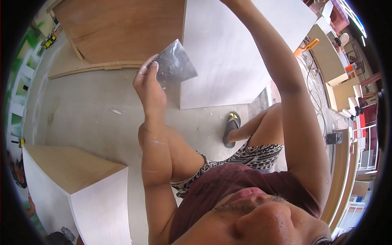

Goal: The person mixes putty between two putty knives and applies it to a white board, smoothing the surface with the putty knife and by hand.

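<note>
My left hand (150,81) is closed on the edge of a square, thin grey metal plate (174,65), thumb on its face. Pale smears mark the plate, and whitish residue coats my fingers. It is held up in front of the corner between a large white panel (224,61) and a brown wooden box (122,30). My right arm (281,57) stretches up over the white panel. Its hand runs out past the top edge of the picture, so its fingers and anything in them are hidden.
A white and tan box-like piece (100,200) stands at the lower left. Pale crumbs (116,111) lie on the grey floor. Cables (316,96), an orange-handled tool (306,46) and wooden pieces (335,65) are on the right. My sandalled foot (232,128) rests near the white panel.
</note>
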`<state>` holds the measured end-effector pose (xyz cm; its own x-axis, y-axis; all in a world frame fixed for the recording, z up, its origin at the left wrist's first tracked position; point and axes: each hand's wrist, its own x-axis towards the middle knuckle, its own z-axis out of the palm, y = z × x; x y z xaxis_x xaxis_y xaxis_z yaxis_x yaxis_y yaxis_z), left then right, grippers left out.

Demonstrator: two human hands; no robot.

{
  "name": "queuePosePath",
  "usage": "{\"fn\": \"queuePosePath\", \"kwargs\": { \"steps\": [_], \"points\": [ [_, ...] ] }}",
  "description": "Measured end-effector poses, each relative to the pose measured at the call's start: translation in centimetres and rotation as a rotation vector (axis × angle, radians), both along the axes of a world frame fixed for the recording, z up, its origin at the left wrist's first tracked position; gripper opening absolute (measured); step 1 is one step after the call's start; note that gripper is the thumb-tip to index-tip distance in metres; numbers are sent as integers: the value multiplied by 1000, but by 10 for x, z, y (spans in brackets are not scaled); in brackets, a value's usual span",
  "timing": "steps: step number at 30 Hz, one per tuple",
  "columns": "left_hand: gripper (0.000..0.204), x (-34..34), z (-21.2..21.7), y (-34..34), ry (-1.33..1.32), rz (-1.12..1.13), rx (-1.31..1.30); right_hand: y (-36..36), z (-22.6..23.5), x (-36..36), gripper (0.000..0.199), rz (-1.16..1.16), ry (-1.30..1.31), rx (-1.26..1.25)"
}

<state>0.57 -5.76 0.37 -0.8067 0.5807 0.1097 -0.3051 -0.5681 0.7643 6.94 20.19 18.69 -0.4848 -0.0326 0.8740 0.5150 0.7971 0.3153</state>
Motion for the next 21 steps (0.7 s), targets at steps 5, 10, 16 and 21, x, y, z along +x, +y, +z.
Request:
{"fn": "queuePosePath", "kwargs": {
  "steps": [5, 10, 16, 21],
  "points": [
    [29, -6, -5, -10, 10, 17, -23, -39, 24, 13, 44, -167, 27, -412],
    [28, -3, -3, -7, 23, 7, 0, 5, 50, 28, 38, -213, 237, -392],
    [28, -2, -4, -3, 5, 4, 0, -25, 15, -12, 26, -277, 94, -353],
    [27, -5, -6, -4, -14, -1, -10, -49, -27, -15, 36, -104, -137, -313]
  ]
}}
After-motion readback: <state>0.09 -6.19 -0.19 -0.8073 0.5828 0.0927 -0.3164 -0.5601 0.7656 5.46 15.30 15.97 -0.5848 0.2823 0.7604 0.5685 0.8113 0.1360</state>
